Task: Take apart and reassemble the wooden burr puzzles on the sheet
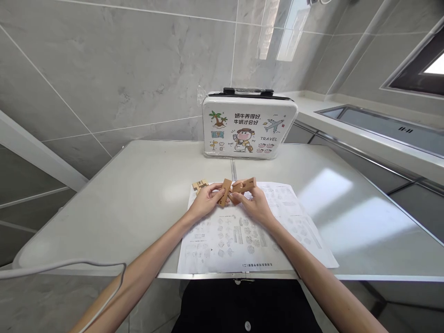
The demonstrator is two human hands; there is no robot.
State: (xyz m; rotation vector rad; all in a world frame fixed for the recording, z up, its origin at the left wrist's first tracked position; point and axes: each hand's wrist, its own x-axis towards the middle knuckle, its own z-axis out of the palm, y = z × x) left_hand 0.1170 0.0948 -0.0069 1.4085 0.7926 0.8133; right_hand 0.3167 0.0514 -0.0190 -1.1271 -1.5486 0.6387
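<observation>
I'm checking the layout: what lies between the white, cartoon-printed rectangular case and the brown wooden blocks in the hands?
In the head view, a strip of smooth, pale grey tabletop with a narrow seam separates the case from the blocks.

The glossy pale-grey table [104, 199] has wide open room to both sides. Brown rectangular wooden blocks [225, 193] fill the gap between left hand [205, 202] and right hand [258, 204]. Pale interlocked wooden pieces [199, 186] lie just beside the left hand; a white, boxy, cartoon-printed case [248, 120] blocks the way straight ahead.
</observation>
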